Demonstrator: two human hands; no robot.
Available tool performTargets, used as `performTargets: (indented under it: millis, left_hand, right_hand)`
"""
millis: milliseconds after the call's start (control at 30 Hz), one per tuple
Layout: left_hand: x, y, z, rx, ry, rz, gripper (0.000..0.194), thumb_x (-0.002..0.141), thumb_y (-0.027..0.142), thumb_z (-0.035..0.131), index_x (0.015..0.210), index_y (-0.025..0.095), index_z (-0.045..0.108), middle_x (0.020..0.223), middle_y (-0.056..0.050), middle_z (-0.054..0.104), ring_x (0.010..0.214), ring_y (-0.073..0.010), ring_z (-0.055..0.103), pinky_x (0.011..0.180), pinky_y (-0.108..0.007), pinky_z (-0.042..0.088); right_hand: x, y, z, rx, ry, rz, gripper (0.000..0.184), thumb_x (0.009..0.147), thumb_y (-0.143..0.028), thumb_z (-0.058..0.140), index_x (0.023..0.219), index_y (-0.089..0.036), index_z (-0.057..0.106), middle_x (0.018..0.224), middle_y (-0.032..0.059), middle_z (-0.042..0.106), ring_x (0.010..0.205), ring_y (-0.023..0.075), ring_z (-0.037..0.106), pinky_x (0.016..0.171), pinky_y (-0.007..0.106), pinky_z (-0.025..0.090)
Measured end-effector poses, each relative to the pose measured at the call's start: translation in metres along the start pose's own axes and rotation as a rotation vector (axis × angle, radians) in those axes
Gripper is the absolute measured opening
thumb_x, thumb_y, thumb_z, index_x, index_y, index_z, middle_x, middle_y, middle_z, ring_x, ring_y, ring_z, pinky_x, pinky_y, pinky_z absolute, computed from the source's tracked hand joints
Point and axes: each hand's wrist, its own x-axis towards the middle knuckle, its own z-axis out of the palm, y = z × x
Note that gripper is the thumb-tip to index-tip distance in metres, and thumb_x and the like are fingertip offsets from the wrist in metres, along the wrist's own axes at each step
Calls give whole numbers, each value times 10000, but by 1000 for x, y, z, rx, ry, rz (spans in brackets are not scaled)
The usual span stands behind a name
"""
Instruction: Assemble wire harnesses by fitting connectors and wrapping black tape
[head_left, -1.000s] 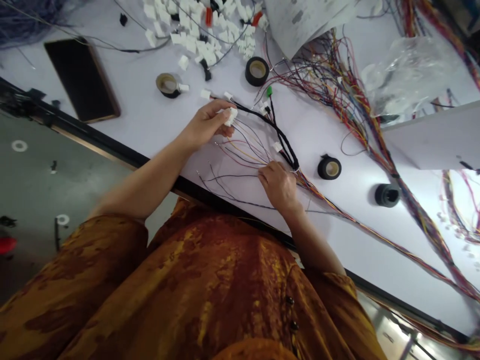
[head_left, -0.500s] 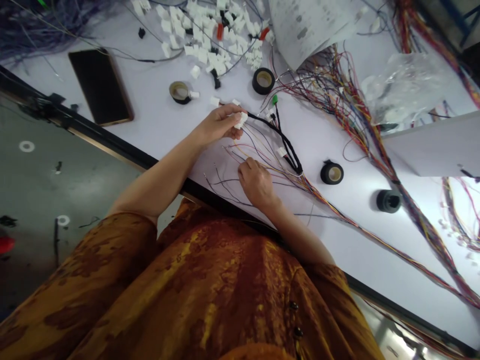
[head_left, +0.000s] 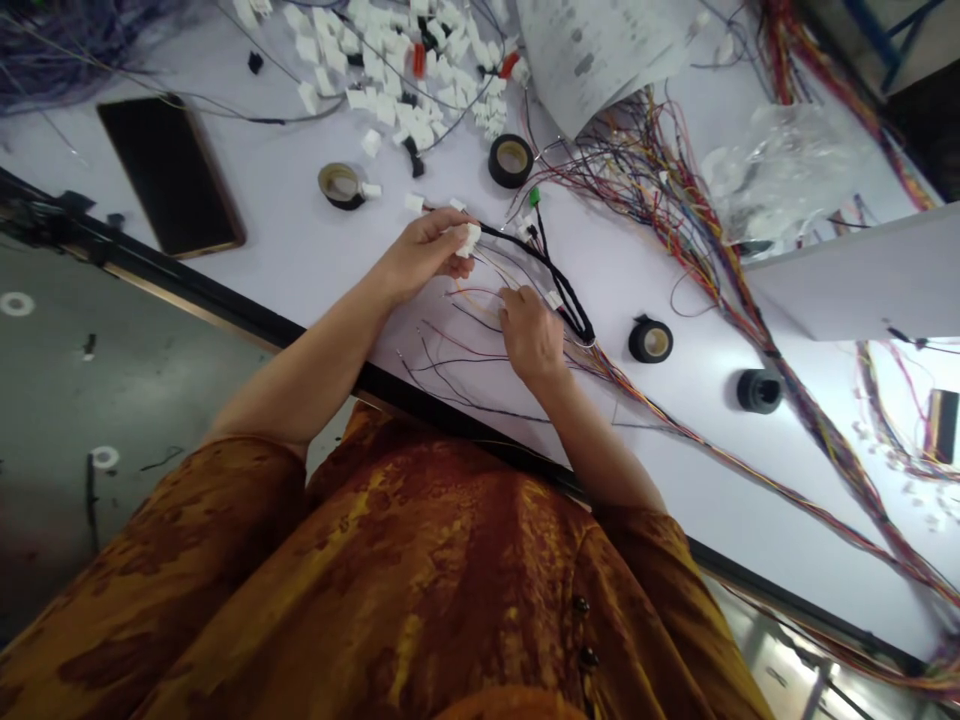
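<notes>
Left hand (head_left: 421, 257) fingers pinched white connector (head_left: 471, 239) over table (head_left: 330, 275). Right hand (head_left: 534, 335) fingers curled at loose wires (head_left: 474, 291); grip unclear. Judged risk: crossed strands could have snagged, tugging connector askew.

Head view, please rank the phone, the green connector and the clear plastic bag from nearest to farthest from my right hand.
1. Green connector, just beyond the right hand.
2. Clear plastic bag, toward the upper right.
3. Phone, far to the left.

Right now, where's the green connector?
In the head view, the green connector sits above centre, slightly right: just below and right of a tape roll, and up and right of the white connector in the left hand.
</notes>
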Motion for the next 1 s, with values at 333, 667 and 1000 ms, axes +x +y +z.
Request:
performTargets:
  millis: [333,667,1000]
  left_hand:
    - [6,-1,4,-72,8,18,304,847,415,737,1004,177,632,670,24,641,557,-98,670,566,-205,557]
    - [-2,-1,4,-125,33,4,275,818,363,755,1009,192,657,708,15,657,607,-102,679,607,-217,581]
    - [-3,-6,3,-75,16,85,257,849,396,727,1035,227,670,728,9,648,614,-103,675,604,-217,570]
  right_hand:
    - [18,23,-50,1117,-131,-1,211,872,-397,604,805,-222,508,668,-51,465,590,93,433,567,235,395]
    - [36,46,-59,1689,-31,331,209,935,-337,579,787,-223,484,712,-40,506,620,90,494,633,222,507]
    - [35,45,-56,1929,-110,393,224,992,-251,451,778,-220,511,690,-52,510,616,83,510,677,222,524]
